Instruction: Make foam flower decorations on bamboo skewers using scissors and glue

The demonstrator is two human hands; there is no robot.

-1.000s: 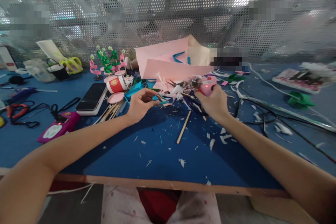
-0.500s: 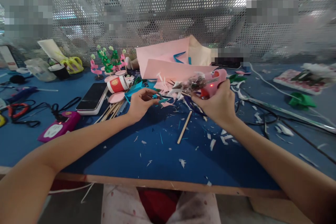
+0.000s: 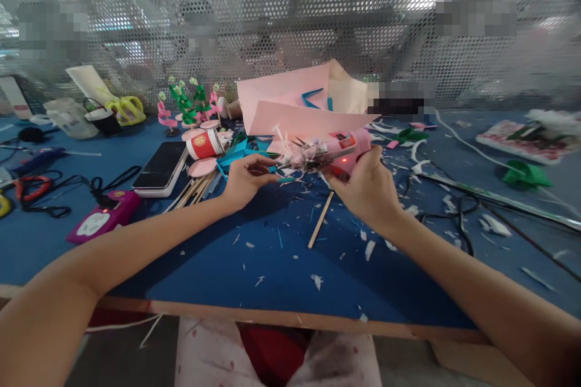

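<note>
While the right hand (image 3: 370, 187) was wrapped around the handle of a pink glue gun (image 3: 362, 140), the gun's body rose above the fingers and its messy nozzle end reached leftward, stopping just beside the fingertips of the left hand (image 3: 247, 181). The left thumb and fingers were pinched on a small blue piece (image 3: 272, 170), its shape largely hidden. Between the hands, nearer the person, a wooden stick (image 3: 321, 219) lay on the blue table (image 3: 204, 266).
</note>
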